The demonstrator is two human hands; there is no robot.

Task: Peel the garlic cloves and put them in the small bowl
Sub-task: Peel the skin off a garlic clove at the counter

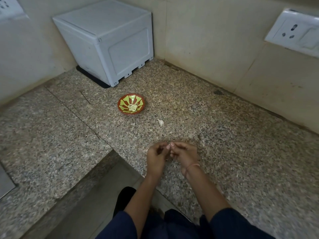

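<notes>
A small red bowl (pixel 131 104) with a yellow pattern stands on the speckled granite counter (pixel 224 144), with several pale peeled cloves (pixel 132 107) in its middle. Near the counter's front corner my left hand (pixel 156 156) and my right hand (pixel 184 155) meet, fingertips together, pinching a small pale garlic clove (pixel 168 147) between them. The clove is mostly hidden by my fingers. A single pale garlic piece (pixel 160 121) lies loose on the counter between the bowl and my hands.
A white plastic box (pixel 107 40) stands on a black mat in the back corner. Tiled walls close the counter at the back and right, with a white socket plate (pixel 295 34) on the right. The counter's inner edge drops off at my left.
</notes>
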